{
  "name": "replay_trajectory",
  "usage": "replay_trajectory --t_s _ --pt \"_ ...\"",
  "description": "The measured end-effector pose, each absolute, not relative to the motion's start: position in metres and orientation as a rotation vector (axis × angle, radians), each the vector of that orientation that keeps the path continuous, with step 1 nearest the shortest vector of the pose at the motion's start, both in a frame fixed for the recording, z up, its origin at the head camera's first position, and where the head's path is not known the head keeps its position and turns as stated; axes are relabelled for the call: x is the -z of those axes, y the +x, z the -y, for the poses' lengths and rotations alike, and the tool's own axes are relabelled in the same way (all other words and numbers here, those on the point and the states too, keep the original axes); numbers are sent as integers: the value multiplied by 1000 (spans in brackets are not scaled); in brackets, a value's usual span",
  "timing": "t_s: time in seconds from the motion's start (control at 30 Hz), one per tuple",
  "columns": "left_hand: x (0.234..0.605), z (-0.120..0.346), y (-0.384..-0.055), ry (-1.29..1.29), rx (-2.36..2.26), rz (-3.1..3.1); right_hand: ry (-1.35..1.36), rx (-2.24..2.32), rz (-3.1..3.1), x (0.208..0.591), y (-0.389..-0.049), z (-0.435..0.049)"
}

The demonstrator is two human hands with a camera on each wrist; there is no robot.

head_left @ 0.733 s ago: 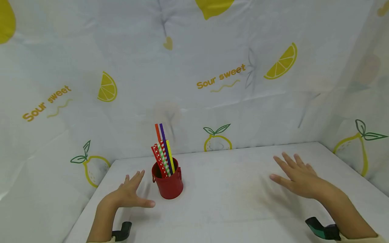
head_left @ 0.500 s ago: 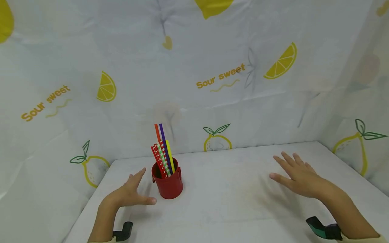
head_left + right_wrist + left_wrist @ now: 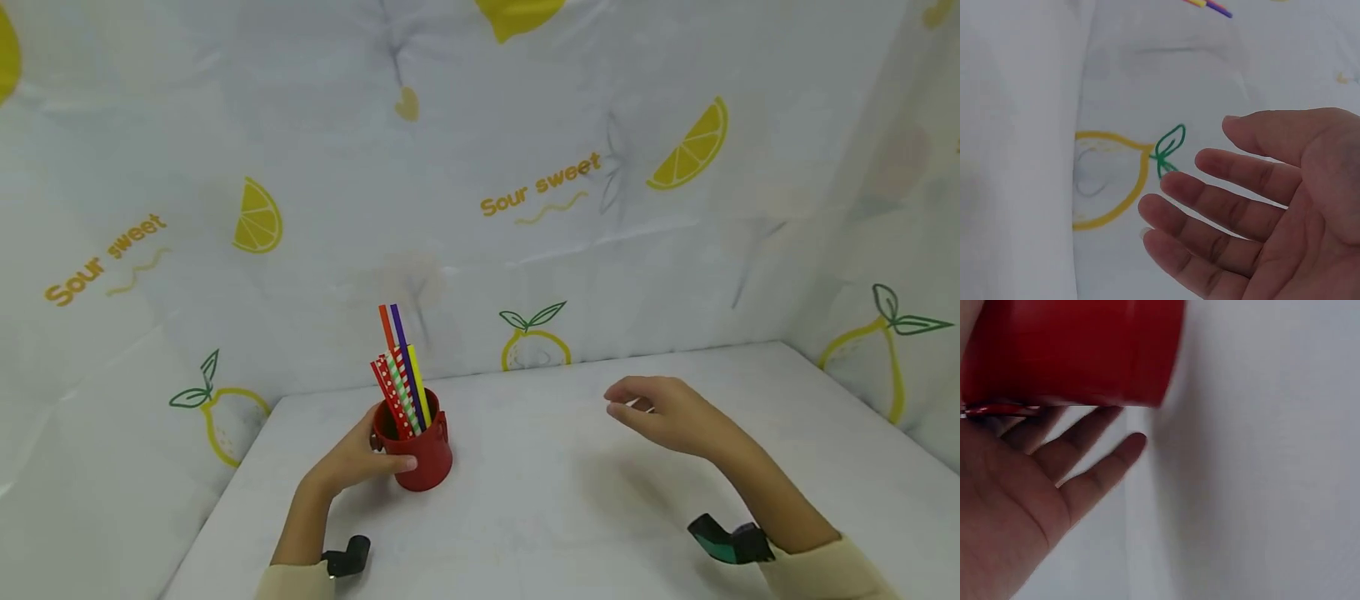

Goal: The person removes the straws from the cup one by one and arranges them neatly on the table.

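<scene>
A small red bucket (image 3: pixel 429 463) with side handles stands upright on the white table, left of the middle. Several drinking straws (image 3: pixel 405 387) lean inside it, plain, striped and dotted. My left hand (image 3: pixel 356 458) holds the bucket from its left, thumb across the front and other fingers toward the far side. In the left wrist view the little finger of that hand (image 3: pixel 1013 500) stays apart from the bucket wall (image 3: pixel 1079 353), and some fingertips are hidden behind it. Over the table on the right hovers my right hand (image 3: pixel 675 417), holding nothing, its fingers loosely bent (image 3: pixel 1229 212).
The white table (image 3: pixel 540 467) meets a white cloth backdrop (image 3: pixel 337 208) with lemon prints at the back and sides. Dark straps (image 3: pixel 348 557) sit at both wrists. Straw ends (image 3: pixel 1210 5) show at the top of the right wrist view.
My left hand has moved right and forward onto the bucket, which has stayed put. The right hand has shifted left, its spread fingers drawing together and bending.
</scene>
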State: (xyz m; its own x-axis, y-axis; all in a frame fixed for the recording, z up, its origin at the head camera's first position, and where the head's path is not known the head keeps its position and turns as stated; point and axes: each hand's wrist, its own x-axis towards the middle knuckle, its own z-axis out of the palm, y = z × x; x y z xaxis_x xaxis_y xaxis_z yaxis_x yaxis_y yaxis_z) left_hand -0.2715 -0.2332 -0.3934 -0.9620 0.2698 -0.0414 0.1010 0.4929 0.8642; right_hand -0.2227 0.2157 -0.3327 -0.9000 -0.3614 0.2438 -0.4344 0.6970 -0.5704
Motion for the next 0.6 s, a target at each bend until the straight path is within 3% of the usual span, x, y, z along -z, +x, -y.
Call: replay_trajectory --t_s 0.37,0.6 --pt "402 232 -273 270 -1524 -2539 784 -1359 2747 309 -261 -105" --pt "402 230 -276 292 -1518 -2531 526 -1640 2671 326 -284 -43"
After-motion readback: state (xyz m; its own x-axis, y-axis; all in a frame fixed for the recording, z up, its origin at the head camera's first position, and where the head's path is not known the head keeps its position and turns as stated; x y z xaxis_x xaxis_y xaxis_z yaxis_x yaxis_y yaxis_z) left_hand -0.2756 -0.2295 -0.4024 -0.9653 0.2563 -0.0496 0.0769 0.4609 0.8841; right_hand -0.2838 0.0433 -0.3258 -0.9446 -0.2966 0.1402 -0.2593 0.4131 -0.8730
